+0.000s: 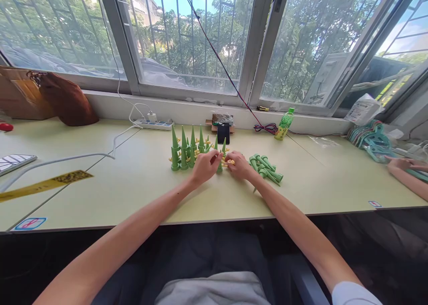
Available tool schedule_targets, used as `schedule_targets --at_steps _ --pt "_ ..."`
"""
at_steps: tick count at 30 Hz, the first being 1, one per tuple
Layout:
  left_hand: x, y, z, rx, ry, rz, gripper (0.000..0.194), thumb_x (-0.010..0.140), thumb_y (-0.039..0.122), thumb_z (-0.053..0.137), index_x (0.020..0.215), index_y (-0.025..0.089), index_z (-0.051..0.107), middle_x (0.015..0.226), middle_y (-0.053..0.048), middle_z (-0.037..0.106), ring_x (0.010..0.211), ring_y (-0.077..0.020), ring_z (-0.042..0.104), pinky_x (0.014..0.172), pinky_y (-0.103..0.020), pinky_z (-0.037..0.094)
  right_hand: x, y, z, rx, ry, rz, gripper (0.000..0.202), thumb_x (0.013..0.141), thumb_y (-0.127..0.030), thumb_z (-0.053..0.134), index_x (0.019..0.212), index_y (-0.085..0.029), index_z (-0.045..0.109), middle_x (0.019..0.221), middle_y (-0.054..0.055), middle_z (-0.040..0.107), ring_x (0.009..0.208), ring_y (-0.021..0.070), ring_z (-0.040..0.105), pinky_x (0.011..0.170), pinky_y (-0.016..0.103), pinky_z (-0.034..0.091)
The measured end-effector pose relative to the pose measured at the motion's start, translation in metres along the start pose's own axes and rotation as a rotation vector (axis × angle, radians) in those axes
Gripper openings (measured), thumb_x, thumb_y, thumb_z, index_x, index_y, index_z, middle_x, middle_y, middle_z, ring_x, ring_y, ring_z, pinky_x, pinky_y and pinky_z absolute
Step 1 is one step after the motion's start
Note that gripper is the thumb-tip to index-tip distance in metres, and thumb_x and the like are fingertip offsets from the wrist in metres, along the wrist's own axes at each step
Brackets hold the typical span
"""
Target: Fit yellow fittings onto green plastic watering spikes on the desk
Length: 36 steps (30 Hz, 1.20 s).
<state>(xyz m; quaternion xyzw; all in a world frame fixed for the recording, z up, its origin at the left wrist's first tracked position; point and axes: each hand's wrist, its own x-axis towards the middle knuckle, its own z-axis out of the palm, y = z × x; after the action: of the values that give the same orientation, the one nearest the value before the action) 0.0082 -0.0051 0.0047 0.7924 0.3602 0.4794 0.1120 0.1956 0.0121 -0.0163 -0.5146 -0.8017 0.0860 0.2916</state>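
Working close in at the counter (133,189), both hands meet around one green spike (220,167), standing upright just right of the standing cluster (183,160). Here's the left hand (204,166) at its upper part, thumb and fingers drawn together; whether that grip clamps the spike, I can't tell. Across from it, the right hand (238,166) curls at a small yellow piece (230,162), its grip too hidden to call. The spike looks like light, stiff plastic, probably smooth and easily tipped, so the wider lower body seems the place to hold. Long axis? Near vertical, tip up, matching the cluster. The loose spikes (264,172) beside the right forearm lie down, axes fanning different ways.
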Motion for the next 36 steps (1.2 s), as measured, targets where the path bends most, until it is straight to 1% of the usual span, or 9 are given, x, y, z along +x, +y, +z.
schedule_targets --at_steps 4,11,17,20,22,25,28,33,36 --pt "0.0 0.0 0.0 -0.007 0.006 -0.006 0.037 0.097 0.04 0.049 0.067 0.018 0.053 0.052 0.005 0.048 0.047 -0.0088 0.039 0.054 -0.024 0.033 0.0 0.002 0.001 0.018 0.009 0.001 0.017 0.083 -0.012 0.056 0.093 -0.02 0.067 0.101 0.008 0.063 0.105 0.0248 0.056 0.094 0.04 0.041" --pt "0.0 0.002 -0.001 -0.004 0.002 -0.012 0.037 0.097 0.04 0.048 0.068 0.019 0.055 0.052 0.004 0.049 0.047 -0.0095 0.04 0.054 -0.025 0.033 0.003 0.005 0.003 0.067 0.066 -0.017 0.006 0.087 -0.02 0.06 0.087 -0.02 0.066 0.096 0.007 0.065 0.099 0.023 0.058 0.091 0.037 0.041" --pt "0.0 0.002 0.0 0.003 0.018 -0.007 0.035 0.097 0.04 0.049 0.07 0.018 0.056 0.054 0.004 0.05 0.048 -0.0093 0.04 0.054 -0.024 0.033 0.003 0.0 -0.001 0.131 0.135 -0.032 0.008 0.087 -0.019 0.055 0.083 -0.019 0.062 0.085 0.005 0.067 0.083 0.0189 0.058 0.08 0.032 0.043" --pt "0.0 0.002 0.0 -0.007 0.019 -0.011 0.035 0.097 0.039 0.048 0.071 0.018 0.056 0.056 0.003 0.053 0.048 -0.009 0.041 0.054 -0.024 0.034 0.002 -0.003 -0.004 0.175 0.167 -0.03 0.01 0.087 -0.02 0.054 0.084 -0.018 0.063 0.083 0.004 0.066 0.077 0.0177 0.058 0.076 0.03 0.044" --pt "0.0 0.003 0.0 -0.01 0.022 -0.016 0.034 0.097 0.039 0.049 0.071 0.018 0.057 0.058 0.003 0.055 0.047 -0.0089 0.042 0.054 -0.024 0.034 0.002 -0.005 -0.004 0.199 0.182 -0.03 0.014 0.088 -0.02 0.052 0.089 -0.017 0.066 0.086 0.005 0.068 0.077 0.0173 0.059 0.077 0.03 0.045" --pt "0.001 0.003 0.0 -0.009 0.029 -0.017 0.032 0.096 0.038 0.05 0.072 0.018 0.058 0.059 0.003 0.057 0.047 -0.0086 0.042 0.054 -0.024 0.034 0.002 -0.005 -0.005 0.203 0.197 -0.04 0.02 0.09 -0.019 0.05 0.093 -0.018 0.07 0.092 0.006 0.07 0.083 0.0177 0.062 0.081 0.03 0.046" --pt "0.001 0.003 0.0 -0.005 0.036 -0.012 0.03 0.096 0.037 0.05 0.074 0.018 0.059 0.061 0.002 0.058 0.046 -0.0084 0.043 0.054 -0.024 0.035 0.002 -0.005 -0.006 0.181 0.208 -0.059 0.021 0.091 -0.019 0.051 0.092 -0.019 0.072 0.091 0.006 0.07 0.085 0.0178 0.062 0.082 0.03 0.046" --pt "0.001 0.003 0.0 -0.034 0.041 -0.019 0.025 0.096 0.035 0.05 0.081 0.018 0.06 0.07 0.001 0.063 0.047 -0.0078 0.045 0.054 -0.023 0.037 0.002 -0.008 -0.007 0.202 0.24 -0.054 0.019 0.09 -0.024 0.053 0.085 -0.018 0.071 0.083 0.005 0.069 0.076 0.0165 0.059 0.076 0.028 0.045" --pt "0.001 0.004 0.0 -0.042 0.05 -0.012 0.022 0.095 0.034 0.05 0.083 0.018 0.059 0.074 0.0 0.063 0.049 -0.0079 0.045 0.053 -0.023 0.037 0.0 -0.011 -0.009 0.242 0.233 -0.028 0.019 0.089 -0.029 0.055 0.081 -0.019 0.069 0.076 0.003 0.067 0.069 0.0152 0.056 0.069 0.027 0.043"
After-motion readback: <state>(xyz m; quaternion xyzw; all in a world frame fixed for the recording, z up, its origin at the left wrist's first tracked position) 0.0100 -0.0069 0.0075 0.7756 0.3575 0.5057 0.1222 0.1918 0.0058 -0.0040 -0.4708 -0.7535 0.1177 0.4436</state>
